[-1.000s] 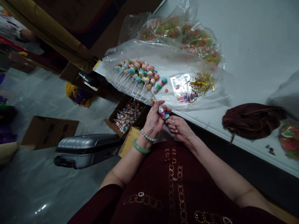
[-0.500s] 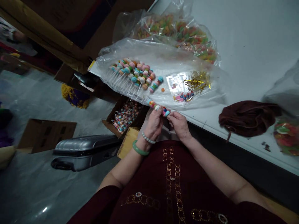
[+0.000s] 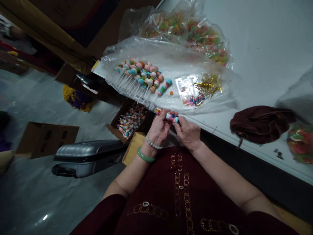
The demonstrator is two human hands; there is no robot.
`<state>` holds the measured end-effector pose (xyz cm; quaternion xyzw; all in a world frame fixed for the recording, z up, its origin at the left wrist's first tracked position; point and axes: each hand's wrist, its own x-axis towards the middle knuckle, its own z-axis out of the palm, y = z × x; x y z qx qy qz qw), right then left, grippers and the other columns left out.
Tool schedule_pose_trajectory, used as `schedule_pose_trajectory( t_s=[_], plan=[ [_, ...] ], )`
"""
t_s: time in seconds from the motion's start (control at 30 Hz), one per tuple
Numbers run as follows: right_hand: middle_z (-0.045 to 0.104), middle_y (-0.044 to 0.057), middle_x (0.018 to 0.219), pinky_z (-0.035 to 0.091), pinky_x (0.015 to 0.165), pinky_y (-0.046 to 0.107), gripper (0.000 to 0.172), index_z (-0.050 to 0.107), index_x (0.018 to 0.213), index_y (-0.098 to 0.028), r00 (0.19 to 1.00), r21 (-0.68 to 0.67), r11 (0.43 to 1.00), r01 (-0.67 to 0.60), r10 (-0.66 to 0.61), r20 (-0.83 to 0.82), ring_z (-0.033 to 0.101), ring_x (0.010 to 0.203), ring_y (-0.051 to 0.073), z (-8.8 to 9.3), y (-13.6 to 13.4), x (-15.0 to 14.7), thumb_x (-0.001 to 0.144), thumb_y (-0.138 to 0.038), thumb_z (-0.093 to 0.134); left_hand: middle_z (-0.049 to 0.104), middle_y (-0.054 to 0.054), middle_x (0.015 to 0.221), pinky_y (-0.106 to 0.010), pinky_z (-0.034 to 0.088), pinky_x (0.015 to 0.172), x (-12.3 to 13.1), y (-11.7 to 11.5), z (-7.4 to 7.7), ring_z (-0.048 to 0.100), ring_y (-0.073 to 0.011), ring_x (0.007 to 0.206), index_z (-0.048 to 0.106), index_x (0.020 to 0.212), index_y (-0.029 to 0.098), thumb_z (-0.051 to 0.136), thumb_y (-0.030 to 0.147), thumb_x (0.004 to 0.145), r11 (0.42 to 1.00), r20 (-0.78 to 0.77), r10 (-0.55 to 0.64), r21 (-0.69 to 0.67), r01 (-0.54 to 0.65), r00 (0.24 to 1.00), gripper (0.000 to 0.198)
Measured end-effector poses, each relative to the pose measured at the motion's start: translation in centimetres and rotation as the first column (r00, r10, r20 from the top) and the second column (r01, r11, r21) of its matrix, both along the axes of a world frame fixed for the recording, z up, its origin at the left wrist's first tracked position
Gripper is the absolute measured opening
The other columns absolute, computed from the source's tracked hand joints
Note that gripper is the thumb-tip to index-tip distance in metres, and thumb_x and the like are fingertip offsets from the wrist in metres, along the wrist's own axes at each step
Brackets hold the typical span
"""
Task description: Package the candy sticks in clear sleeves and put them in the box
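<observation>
My left hand (image 3: 158, 129), with a bead bracelet and a green bangle at the wrist, is closed round a candy skewer (image 3: 167, 115) in a clear wrapper. My right hand (image 3: 187, 132) pinches the same skewer at its blue end. Both hands hover just off the white table's edge (image 3: 220, 129). On the table beyond them lies a row of coloured candy skewers (image 3: 144, 75) on a clear plastic sheet. A stack of small printed wrappers (image 3: 190, 93) and a bunch of gold twist ties (image 3: 207, 85) lie to the right of the row.
Bags of coloured candy (image 3: 195, 34) sit at the table's back. A dark red cloth (image 3: 260, 124) lies at the right. On the floor stand a box of wrapped skewers (image 3: 130, 120), a grey suitcase (image 3: 85, 156) and a cardboard box (image 3: 46, 138).
Both hands have lifted slightly toward the table edge with the skewer. The right hand has closed onto its blue end, and the skewer now lies nearly level.
</observation>
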<state>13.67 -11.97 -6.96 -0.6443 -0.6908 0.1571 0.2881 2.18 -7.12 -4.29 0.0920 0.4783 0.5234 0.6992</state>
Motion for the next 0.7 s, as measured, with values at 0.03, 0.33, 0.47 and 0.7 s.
schedule_pose_trajectory(
  t_s=[0.03, 0.33, 0.47, 0.7],
  plan=[
    [0.07, 0.008, 0.074, 0.026, 0.058, 0.03, 0.028, 0.065, 0.089, -0.018, 0.999, 0.014, 1.0, 0.008, -0.008, 0.034, 0.055, 0.06, 0.016, 0.1, 0.0, 0.0, 0.094, -0.038, 0.046, 0.066, -0.003, 0.074, -0.027, 0.053, 0.08, 0.1, -0.2, 0.0, 0.069, -0.0169, 0.084, 0.06, 0.075, 0.015, 0.071, 0.032, 0.081, 1.0, -0.001, -0.023, 0.008, 0.023, 1.0, 0.021],
    [0.061, 0.005, 0.057, 0.021, 0.055, 0.03, 0.031, 0.062, 0.075, -0.019, 0.983, -0.071, 0.98, 0.185, -0.183, 0.032, 0.047, 0.051, 0.015, 0.4, 0.4, -0.4, 0.093, -0.034, 0.042, 0.066, -0.001, 0.07, -0.025, 0.05, 0.075, 1.4, -1.6, -0.9, 0.062, -0.0111, 0.068, 0.065, 0.075, 0.013, 0.078, 0.032, 0.073, 0.996, -0.149, 0.0, 0.085, 0.013, 0.989, 0.023],
    [0.063, 0.004, 0.061, 0.028, 0.056, 0.029, 0.025, 0.062, 0.076, -0.02, 0.97, -0.115, 0.978, 0.174, -0.19, -0.152, 0.051, 0.055, 0.015, 0.6, 0.3, 0.0, 0.089, -0.036, 0.049, 0.066, -0.001, 0.071, -0.026, 0.05, 0.074, 2.0, -1.7, -0.8, 0.064, -0.0123, 0.07, 0.064, 0.076, 0.013, 0.079, 0.037, 0.072, 0.997, -0.107, -0.025, 0.073, 0.033, 0.994, 0.028],
    [0.063, -0.003, 0.062, 0.036, 0.043, 0.022, 0.018, 0.061, 0.074, -0.02, 0.515, -0.398, 0.896, -0.196, -0.251, -0.82, 0.045, 0.04, 0.007, 0.0, 0.4, 0.5, 0.079, -0.037, 0.058, 0.068, -0.004, 0.073, -0.026, 0.053, 0.072, 1.2, -1.0, -1.1, 0.068, -0.0168, 0.08, 0.061, 0.074, 0.014, 0.079, 0.044, 0.071, 0.999, -0.045, -0.01, 0.04, 0.012, 0.999, 0.035]
  ],
)
